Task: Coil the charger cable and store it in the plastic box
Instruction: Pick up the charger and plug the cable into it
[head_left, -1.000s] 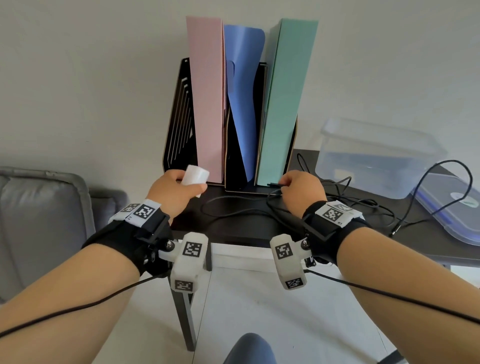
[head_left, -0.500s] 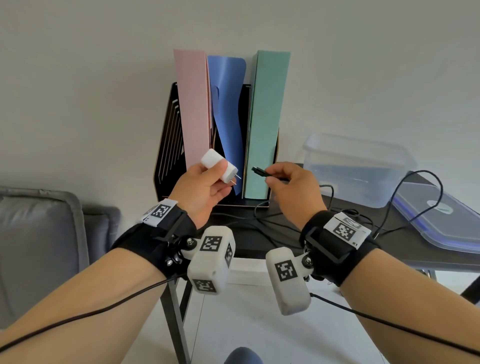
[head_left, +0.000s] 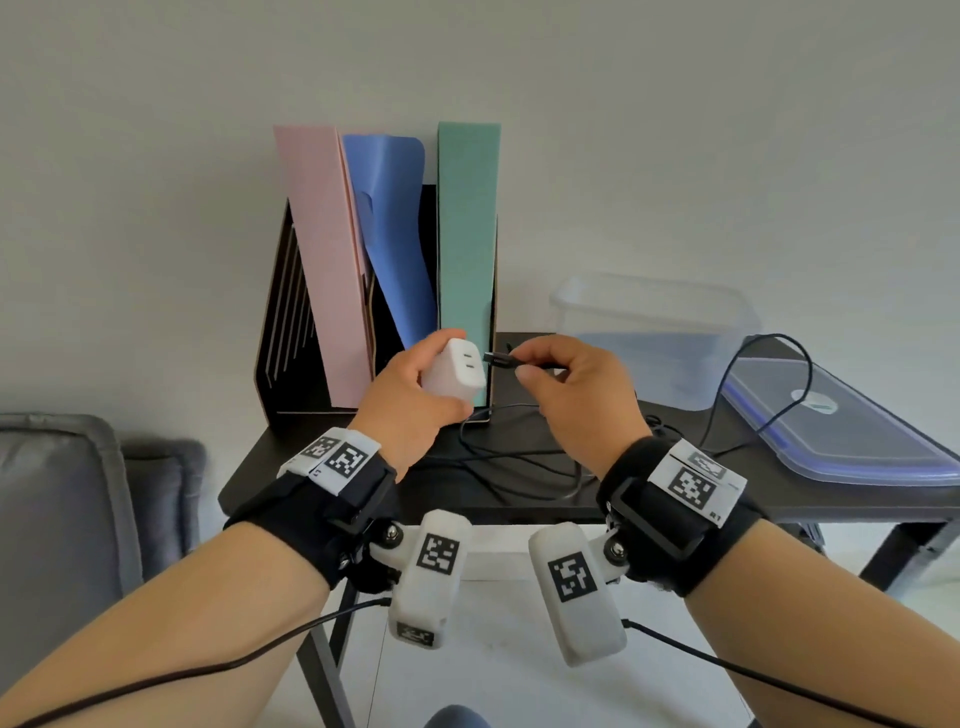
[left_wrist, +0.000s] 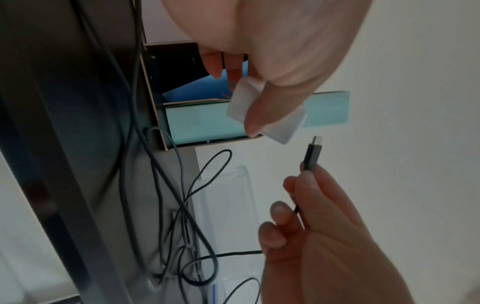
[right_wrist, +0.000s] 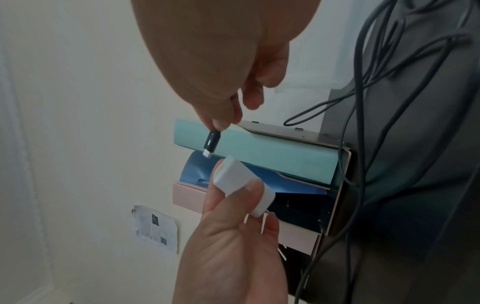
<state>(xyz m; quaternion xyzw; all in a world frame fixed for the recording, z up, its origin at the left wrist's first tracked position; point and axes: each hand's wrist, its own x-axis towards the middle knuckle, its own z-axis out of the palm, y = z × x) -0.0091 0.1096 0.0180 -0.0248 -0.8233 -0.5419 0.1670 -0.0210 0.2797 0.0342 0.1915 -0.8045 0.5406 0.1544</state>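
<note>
My left hand (head_left: 410, 389) grips a white charger adapter (head_left: 454, 374) above the black table (head_left: 291, 457), its two ports facing right. My right hand (head_left: 566, 384) pinches the black cable's plug (head_left: 497, 359) between thumb and forefinger, the tip a short gap from the ports. In the right wrist view the plug (right_wrist: 211, 144) hangs just above the adapter (right_wrist: 241, 181). The rest of the cable (head_left: 519, 467) lies in loose tangled loops on the table. The clear plastic box (head_left: 654, 338) stands open at the back right.
A black file holder (head_left: 291, 322) with pink, blue and green folders stands behind my hands. The box's lid (head_left: 841, 421) lies flat at the right edge with a cable loop over it. A grey sofa (head_left: 62, 499) is left of the table.
Both hands rose from the table. The left hand turned the adapter so its ports face right, and the right hand brought the plug close to them.
</note>
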